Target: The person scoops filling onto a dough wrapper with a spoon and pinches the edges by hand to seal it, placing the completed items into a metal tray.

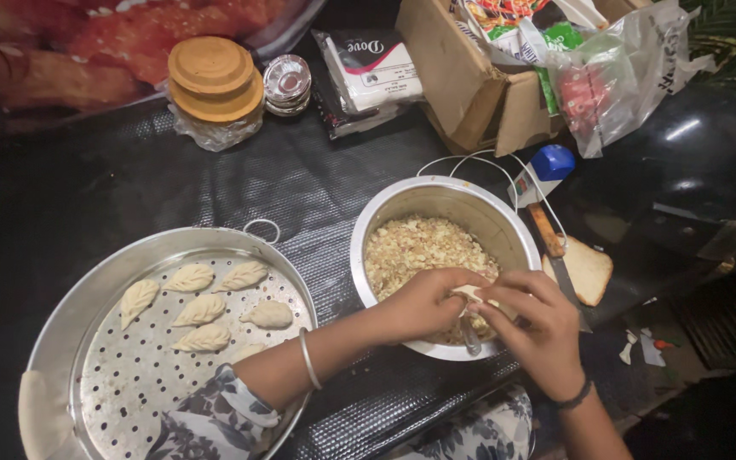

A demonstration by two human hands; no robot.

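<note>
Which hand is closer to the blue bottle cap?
The right hand. It is over the near rim of the metal bowl, down and a little left of the blue bottle cap. The left hand is farther left, over the filling, both pinching a dough piece.

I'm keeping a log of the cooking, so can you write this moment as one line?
left hand and right hand: pinching dough piece | over: filling bowl | beside: steamer tray with folded dumplings

Cardboard box [462, 81], blue-capped bottle [543, 170], stacked wooden lids [215, 77], black helmet [692, 170] behind, knife [555, 260] on bread [589, 271]
</note>
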